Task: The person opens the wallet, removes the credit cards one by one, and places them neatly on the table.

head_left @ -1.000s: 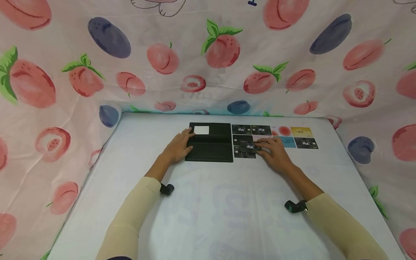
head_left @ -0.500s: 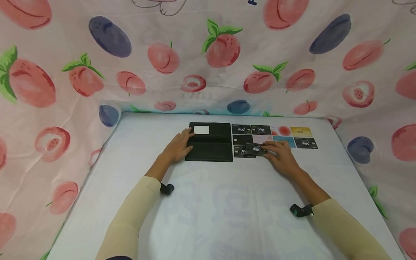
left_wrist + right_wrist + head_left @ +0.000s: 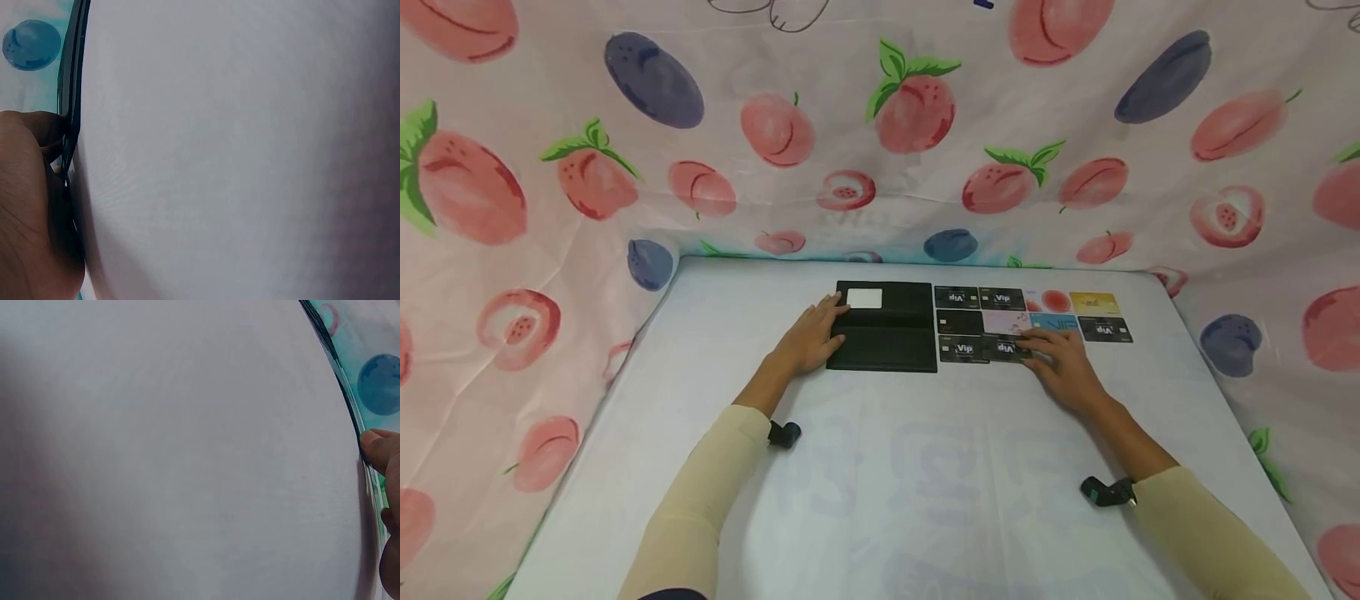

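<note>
A black wallet (image 3: 883,352) lies spread flat on the white table, a white window patch in its upper panel. My left hand (image 3: 808,337) rests at its left edge, fingers fairly straight on the upper panel and thumb on the lower one. With my right hand (image 3: 1063,367) I pinch the right end of a black Vip card (image 3: 1004,349) low over the table. Its left end meets another black Vip card (image 3: 962,350). In the right wrist view the thumb (image 3: 377,447) is at the card's edge; most of the card is hidden there.
Right of the wallet, more cards lie in rows: several black ones, a pink one (image 3: 1004,322), a blue one (image 3: 1054,322), a yellow one (image 3: 1095,302) and one with red fruit (image 3: 1049,301). A fruit-patterned cloth (image 3: 842,117) hangs behind the table.
My right hand has moved right and slightly toward me with the black Vip card, from over the left columns to beside the lower-left card. The left hand and wallet stay put.
</note>
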{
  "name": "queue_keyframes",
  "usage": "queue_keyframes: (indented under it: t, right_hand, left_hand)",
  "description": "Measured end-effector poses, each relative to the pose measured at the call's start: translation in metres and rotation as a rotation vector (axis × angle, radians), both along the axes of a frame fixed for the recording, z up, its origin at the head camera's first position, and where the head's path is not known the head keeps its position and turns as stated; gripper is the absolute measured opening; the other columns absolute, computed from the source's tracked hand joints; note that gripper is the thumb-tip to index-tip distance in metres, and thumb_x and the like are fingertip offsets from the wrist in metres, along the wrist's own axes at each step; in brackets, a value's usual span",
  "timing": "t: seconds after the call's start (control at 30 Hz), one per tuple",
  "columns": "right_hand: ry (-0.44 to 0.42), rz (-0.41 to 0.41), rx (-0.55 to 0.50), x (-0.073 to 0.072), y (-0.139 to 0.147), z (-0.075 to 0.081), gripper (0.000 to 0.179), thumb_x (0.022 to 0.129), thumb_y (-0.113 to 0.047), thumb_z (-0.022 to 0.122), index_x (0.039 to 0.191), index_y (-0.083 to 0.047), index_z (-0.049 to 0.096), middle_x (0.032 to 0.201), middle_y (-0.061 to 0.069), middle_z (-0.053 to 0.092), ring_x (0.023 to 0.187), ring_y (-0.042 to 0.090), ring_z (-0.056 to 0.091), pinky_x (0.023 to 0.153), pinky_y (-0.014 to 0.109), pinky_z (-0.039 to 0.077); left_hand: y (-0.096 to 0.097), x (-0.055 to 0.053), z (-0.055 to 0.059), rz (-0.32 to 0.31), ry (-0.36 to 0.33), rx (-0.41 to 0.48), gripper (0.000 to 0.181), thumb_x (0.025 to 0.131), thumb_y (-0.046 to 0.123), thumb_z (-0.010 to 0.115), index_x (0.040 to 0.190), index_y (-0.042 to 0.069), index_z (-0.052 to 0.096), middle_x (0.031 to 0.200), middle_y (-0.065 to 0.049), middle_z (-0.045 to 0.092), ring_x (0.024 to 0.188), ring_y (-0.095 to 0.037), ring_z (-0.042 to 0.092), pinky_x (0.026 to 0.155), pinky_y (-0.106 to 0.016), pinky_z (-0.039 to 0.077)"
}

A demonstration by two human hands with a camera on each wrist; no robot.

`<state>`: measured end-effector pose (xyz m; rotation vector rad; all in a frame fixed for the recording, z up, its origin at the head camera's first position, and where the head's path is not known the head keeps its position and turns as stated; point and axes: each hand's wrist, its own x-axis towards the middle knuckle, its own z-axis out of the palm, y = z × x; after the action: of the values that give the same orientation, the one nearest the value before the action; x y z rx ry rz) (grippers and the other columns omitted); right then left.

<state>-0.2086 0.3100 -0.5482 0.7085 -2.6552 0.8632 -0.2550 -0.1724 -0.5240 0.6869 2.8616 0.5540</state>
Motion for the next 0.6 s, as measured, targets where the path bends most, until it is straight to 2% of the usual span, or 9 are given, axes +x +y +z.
queue_keyframes:
  t: [0.6]
  right_hand:
    - [0.005,-0.024,-0.011,0.009,0.012,-0.001,0.036,0.086,0.008,0.080,0.121,0.000,0.077,0.134,0.024,0.065,0.117,0.044,0.047,0.087,0.052,0.031]
  left_hand:
    - [-0.001,-0.002,-0.004,0.001,-0.007,-0.018,0.063,0.110,0.029,0.047,0.165,0.005,0.027,0.176,-0.014,0.010,0.162,-0.028,0.005,0.130,-0.041,0.003]
